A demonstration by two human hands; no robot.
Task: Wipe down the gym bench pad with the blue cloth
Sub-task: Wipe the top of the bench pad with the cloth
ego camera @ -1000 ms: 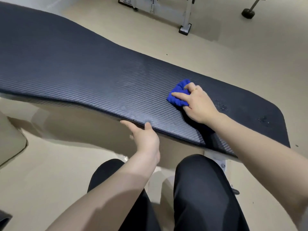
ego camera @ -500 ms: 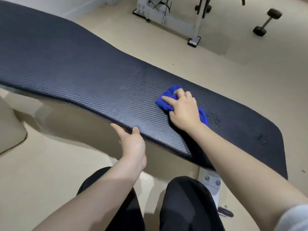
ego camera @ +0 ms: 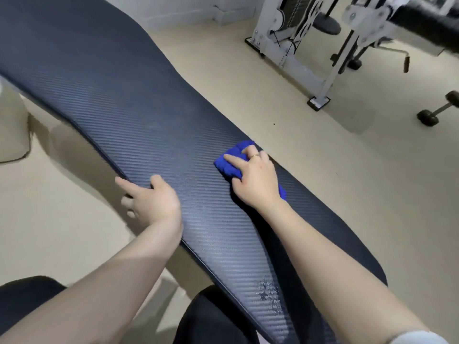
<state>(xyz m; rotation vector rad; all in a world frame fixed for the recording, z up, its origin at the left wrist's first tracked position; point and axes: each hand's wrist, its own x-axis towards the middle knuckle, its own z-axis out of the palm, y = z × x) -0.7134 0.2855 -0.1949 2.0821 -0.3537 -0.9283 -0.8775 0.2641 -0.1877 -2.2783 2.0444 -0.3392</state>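
The long dark bench pad point(ego camera: 119, 100), with a carbon-weave texture, runs diagonally from the upper left to the lower right. My right hand point(ego camera: 255, 180) presses the bunched blue cloth point(ego camera: 231, 162) flat on the pad near its far edge; cloth pokes out ahead of my fingers and behind my wrist. My left hand point(ego camera: 151, 197) grips the pad's near edge, thumb on top and fingers curled under. A patch of wet droplets point(ego camera: 269, 294) sits on the pad near its lower end.
A white weight machine frame point(ego camera: 298, 45) stands on the beige floor at the upper right, with a dumbbell point(ego camera: 439, 109) beside it at the right edge. My dark-trousered legs point(ego camera: 213, 321) are under the pad's near end. A pale object point(ego camera: 12, 130) sits at the left edge.
My right hand has slid the cloth along the pad toward its far end, away from the droplets. My left hand moved along the near edge too. My head has come closer and turned.
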